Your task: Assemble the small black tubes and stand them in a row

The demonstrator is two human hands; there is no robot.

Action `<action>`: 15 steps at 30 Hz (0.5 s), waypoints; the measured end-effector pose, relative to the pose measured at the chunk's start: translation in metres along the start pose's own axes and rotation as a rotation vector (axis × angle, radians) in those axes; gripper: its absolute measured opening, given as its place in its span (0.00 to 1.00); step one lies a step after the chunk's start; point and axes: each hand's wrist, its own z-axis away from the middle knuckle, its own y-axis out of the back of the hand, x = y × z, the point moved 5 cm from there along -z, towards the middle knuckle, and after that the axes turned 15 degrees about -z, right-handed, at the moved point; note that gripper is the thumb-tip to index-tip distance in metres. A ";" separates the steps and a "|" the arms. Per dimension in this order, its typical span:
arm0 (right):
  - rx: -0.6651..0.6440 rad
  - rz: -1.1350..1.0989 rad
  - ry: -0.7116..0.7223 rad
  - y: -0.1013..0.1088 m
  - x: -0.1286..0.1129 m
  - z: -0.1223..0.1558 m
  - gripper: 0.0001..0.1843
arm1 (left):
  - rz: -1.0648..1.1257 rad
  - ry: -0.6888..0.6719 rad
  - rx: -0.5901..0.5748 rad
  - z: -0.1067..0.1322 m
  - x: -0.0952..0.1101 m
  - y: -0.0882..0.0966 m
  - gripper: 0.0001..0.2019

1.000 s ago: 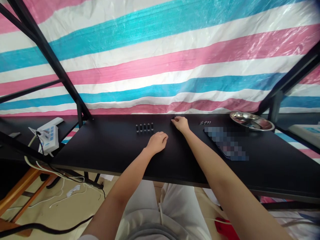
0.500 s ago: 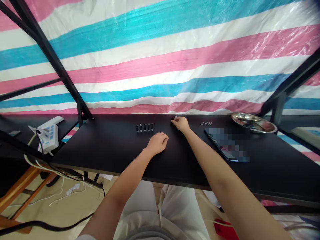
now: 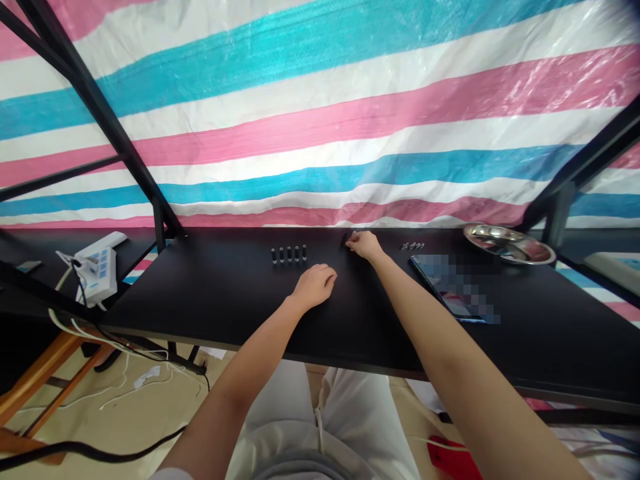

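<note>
My left hand (image 3: 315,283) rests on the black table (image 3: 225,293) with its fingers curled into a loose fist; nothing shows in it. My right hand (image 3: 365,245) reaches to the table's far edge, fingertips pinched on a small dark object (image 3: 346,238) that I cannot make out. A row of several small black cylinders (image 3: 289,254) stands upright to the left of my right hand. A few tiny metal parts (image 3: 414,246) lie to its right.
A phone (image 3: 450,283) lies on the table right of my right arm. A round steel dish (image 3: 507,243) sits at the far right. A white power strip (image 3: 97,267) with cables lies on the left shelf. A striped tarp hangs behind.
My right hand has shifted slightly farther along the table's far edge. My left hand has stayed put. The view has drifted a little.
</note>
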 end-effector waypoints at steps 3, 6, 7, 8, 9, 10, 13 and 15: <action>0.029 0.013 -0.027 0.002 0.000 0.003 0.04 | 0.001 0.003 -0.004 0.000 0.000 0.000 0.09; 0.035 0.029 -0.039 0.002 0.001 0.006 0.04 | -0.002 0.004 -0.018 0.000 0.000 0.001 0.09; 0.034 0.035 -0.038 0.002 0.001 0.006 0.04 | -0.004 0.003 -0.023 0.000 0.000 0.001 0.10; 0.035 0.042 -0.034 0.002 0.001 0.007 0.04 | -0.006 0.002 -0.027 0.000 0.000 0.000 0.10; 0.040 0.053 -0.028 0.002 0.001 0.007 0.04 | -0.008 0.003 -0.030 0.000 0.000 0.000 0.10; 0.049 0.063 -0.023 0.002 0.000 0.007 0.04 | -0.009 0.004 -0.031 0.000 0.000 0.000 0.10; 0.073 0.064 -0.026 0.004 -0.001 0.009 0.06 | -0.009 0.014 -0.029 0.000 -0.001 0.000 0.10; 0.084 0.027 -0.044 0.005 -0.001 0.014 0.09 | -0.018 0.039 -0.020 0.000 -0.003 0.000 0.10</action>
